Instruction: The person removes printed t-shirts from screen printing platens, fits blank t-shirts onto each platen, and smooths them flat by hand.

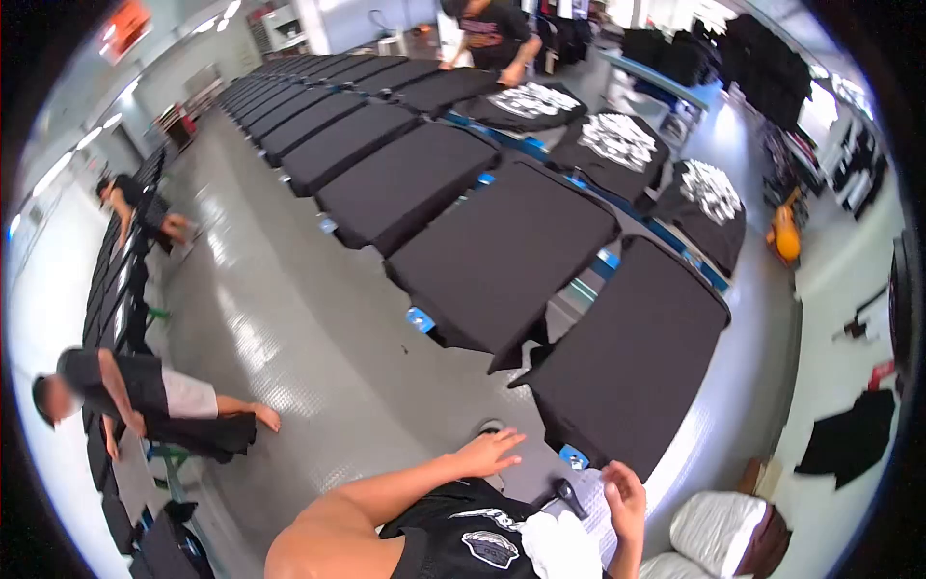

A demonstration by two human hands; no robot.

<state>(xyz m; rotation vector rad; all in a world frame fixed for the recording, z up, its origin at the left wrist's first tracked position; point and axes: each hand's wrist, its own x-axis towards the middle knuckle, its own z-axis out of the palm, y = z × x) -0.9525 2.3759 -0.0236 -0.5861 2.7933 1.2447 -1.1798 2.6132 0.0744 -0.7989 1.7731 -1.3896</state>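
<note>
My left hand (489, 452) is held over the floor with its fingers apart and nothing in it. My right hand (625, 490) is raised near the front corner of the closest platen, fingers loosely bent and apart, and I see nothing in it. Just beyond both hands, a black T-shirt (632, 357) is stretched over that platen. A blue bracket (573, 456) shows at its front edge. To its left, a second black T-shirt (502, 256) covers another platen, with a blue bracket (420, 319) at its corner. White fabric (561, 545) shows below my shirt.
A long row of shirt-covered platens (352, 140) runs to the far left. Behind it lie several black shirts with white prints (617, 142). A person (492, 39) works across the row; two others stand left. White bags (719, 531) sit at lower right. Grey floor (280, 318) runs between rows.
</note>
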